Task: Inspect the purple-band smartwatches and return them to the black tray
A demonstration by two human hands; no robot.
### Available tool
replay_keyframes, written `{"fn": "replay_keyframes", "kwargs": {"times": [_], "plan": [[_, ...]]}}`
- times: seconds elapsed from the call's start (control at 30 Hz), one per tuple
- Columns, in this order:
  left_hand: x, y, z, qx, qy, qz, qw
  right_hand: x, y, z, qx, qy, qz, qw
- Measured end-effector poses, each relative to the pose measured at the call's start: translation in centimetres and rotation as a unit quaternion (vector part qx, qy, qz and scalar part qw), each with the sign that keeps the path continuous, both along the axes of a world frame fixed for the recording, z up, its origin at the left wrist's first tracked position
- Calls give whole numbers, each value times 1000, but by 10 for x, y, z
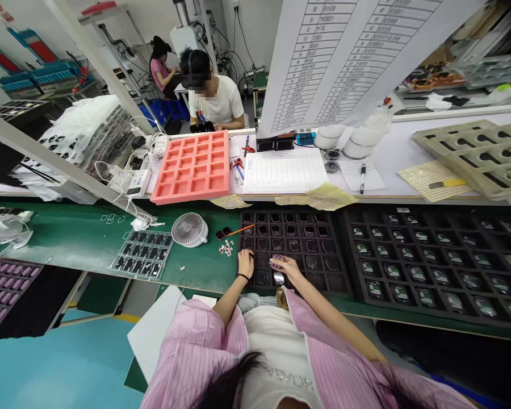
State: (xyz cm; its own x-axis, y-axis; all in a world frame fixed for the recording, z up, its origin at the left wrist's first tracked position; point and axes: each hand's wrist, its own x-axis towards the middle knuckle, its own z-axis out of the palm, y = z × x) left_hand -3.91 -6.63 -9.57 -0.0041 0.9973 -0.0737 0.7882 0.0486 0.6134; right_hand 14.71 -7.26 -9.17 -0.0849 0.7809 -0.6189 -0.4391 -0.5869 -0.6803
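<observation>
My left hand (246,263) lies over the left edge of the black compartment tray (296,282), fingers pointing forward, with a dark band at the wrist. No held part shows in it. In my right hand (286,264), fingers are closed on a small purple case (276,260) above the tray's front compartments. Just below that hand, a shiny silver piece (279,278) sits in a compartment. Dark, square, watch-like units (294,245) fill many of the other compartments. Left of the tray lie an orange stick (241,229), two small dark units (223,233) and small white pieces (226,247).
A second black tray (353,267) with green and silver parts stands at right. On the left are a white fan (189,229) and a clear tray (162,271). The shelf bears a pink tray (191,165) and paper sheets (286,170). A co-worker (221,102) sits beyond.
</observation>
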Motion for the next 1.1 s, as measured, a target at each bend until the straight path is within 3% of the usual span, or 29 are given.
{"fn": "replay_keyframes", "kwargs": {"times": [0.17,0.27,0.4,0.47,0.53,0.73,0.9,1.0,1.1], "plan": [[3,2,16,-24,20,-26,999,7,5,5,-4,20,38,999],[9,4,31,-21,8,-85,996,14,9,10,-8,38,70,997],[26,10,45,-39,-164,-257,952,23,13,16,-4,60,115,992],[35,14,48,-49,-225,-301,926,27,14,18,0,64,131,989],[42,18,49,-51,-232,-311,920,30,13,17,7,62,134,989],[55,28,49,-46,-149,-351,923,37,5,12,37,13,104,994],[62,36,39,-31,-65,-328,942,54,6,5,84,-94,76,989],[68,39,29,-33,-3,-332,943,63,11,-4,114,-202,66,971],[66,36,22,-30,52,-330,942,65,16,-15,161,-321,73,930]]}}
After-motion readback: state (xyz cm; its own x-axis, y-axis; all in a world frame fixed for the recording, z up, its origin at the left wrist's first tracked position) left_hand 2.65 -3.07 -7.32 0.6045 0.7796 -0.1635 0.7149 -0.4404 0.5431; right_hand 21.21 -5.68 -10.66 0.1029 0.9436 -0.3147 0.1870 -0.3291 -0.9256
